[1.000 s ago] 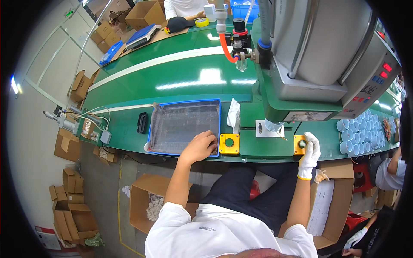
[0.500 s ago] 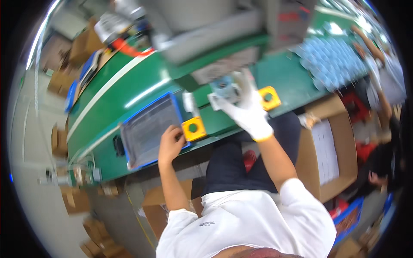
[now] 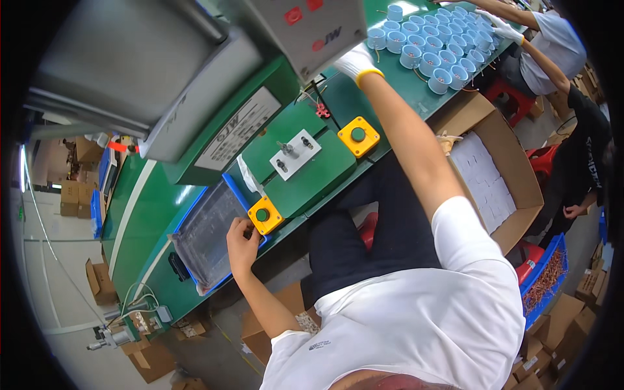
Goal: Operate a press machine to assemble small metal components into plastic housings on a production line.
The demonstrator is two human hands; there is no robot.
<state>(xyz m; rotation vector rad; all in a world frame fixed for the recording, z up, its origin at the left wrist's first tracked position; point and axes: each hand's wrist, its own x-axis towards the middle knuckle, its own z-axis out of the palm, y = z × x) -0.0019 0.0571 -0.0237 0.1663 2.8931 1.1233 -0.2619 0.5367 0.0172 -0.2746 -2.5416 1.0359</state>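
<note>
Away from the plate (image 3: 301,158), the right hand (image 3: 356,61) has moved out toward the blue cups since half a second ago; the press hides its fingers, so its grip cannot be told. Largest is the press (image 3: 149,78), looming over the bench (image 3: 414,93). Cups (image 3: 429,64) stand clustered on the bench's right. Left of the plate lies the tray (image 3: 235,189); over its near corner, beside a yellow button box (image 3: 264,215), the left hand (image 3: 242,246) curls its fingers, contents unclear.

This is a factory workshop, as shown by the big press (image 3: 123,75) on a long green table (image 3: 151,218), its 2 yellow push-button boxes (image 3: 358,136), the crowded identical blue cups (image 3: 430,63), the cardboard boxes (image 3: 151,357) and a gloved co-worker (image 3: 552,58).
</note>
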